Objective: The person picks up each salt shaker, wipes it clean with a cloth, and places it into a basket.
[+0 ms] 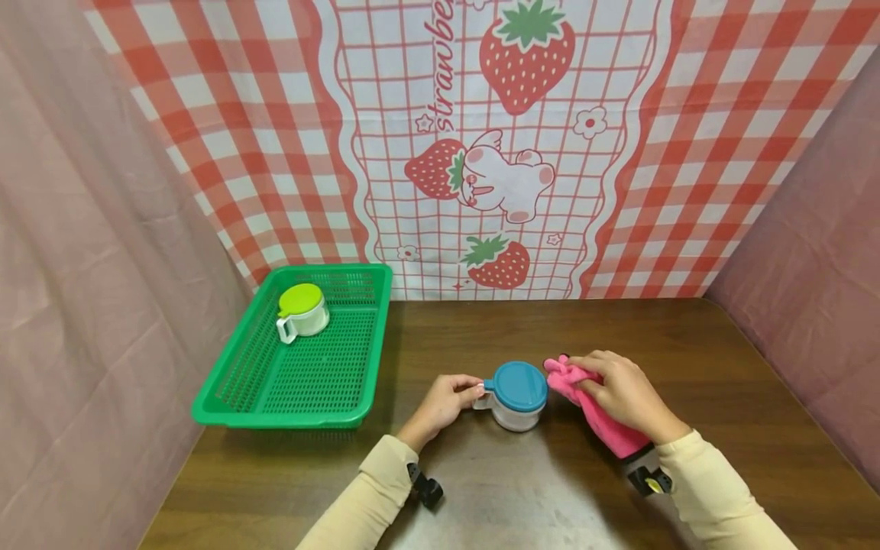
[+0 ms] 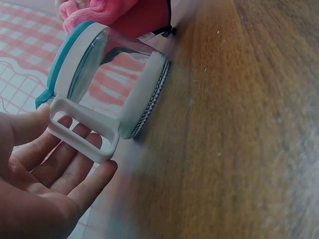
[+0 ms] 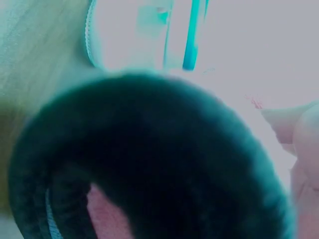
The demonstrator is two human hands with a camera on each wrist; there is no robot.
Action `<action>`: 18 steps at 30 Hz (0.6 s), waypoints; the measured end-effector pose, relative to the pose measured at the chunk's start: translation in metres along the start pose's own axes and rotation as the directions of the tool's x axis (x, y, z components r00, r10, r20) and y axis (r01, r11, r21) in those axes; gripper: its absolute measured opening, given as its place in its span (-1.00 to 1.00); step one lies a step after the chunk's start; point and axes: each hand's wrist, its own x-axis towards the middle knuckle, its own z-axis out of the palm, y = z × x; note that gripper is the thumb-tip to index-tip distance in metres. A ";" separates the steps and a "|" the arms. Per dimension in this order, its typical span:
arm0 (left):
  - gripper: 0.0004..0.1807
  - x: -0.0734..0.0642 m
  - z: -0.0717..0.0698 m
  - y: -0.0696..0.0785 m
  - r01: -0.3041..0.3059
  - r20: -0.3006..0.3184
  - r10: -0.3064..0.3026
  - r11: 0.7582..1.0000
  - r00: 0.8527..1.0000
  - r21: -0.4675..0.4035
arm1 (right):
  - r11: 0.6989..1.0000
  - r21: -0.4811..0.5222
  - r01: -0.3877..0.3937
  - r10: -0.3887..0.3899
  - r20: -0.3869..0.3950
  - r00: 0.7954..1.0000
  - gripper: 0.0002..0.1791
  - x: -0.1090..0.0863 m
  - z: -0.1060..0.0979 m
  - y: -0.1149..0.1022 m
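Note:
A clear seasoning jar (image 1: 519, 412) with a blue flip lid (image 1: 520, 386) and white handle (image 2: 82, 132) stands upright on the table. My left hand (image 1: 443, 401) pinches that handle, thumb close to the lid's tab and fingers behind it in the left wrist view. To the jar's right, my right hand (image 1: 622, 389) grips a bunched pink cloth (image 1: 612, 428) with dark edging, its near end hanging toward the wrist. The cloth's front tip is right beside the lid. In the right wrist view, blurred dark edging (image 3: 149, 109) hides much of the washed-out jar (image 3: 132, 35).
A green plastic basket (image 1: 374, 367) stands on the left of the wooden table (image 1: 722, 382). Inside it sits a similar jar with a lime-green lid (image 1: 301, 299) and white handle. A strawberry-print curtain (image 1: 385, 214) hangs behind the table, pink drapes at the sides.

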 end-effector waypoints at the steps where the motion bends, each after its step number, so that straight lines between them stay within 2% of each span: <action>1: -0.72 0.000 0.000 0.000 -0.002 0.001 0.002 1.000 1.000 0.000 | 1.000 -0.003 -0.002 0.002 0.004 1.000 -0.64 0.000 -0.001 -0.001; 8: -0.72 -0.001 0.000 0.000 0.002 -0.003 -0.002 1.000 1.000 -0.006 | 0.999 -0.033 0.007 -0.007 0.017 1.000 -0.64 0.005 -0.002 -0.004; 14: -0.71 0.000 0.000 -0.002 0.008 -0.009 -0.008 1.000 1.000 -0.008 | 0.995 -0.058 0.079 -0.079 -0.008 0.997 -0.64 0.009 -0.003 -0.010; 18: -0.71 0.001 0.001 -0.003 0.013 -0.008 -0.013 1.000 1.000 -0.007 | 0.989 -0.096 0.115 -0.116 0.003 0.993 -0.62 0.012 -0.004 -0.014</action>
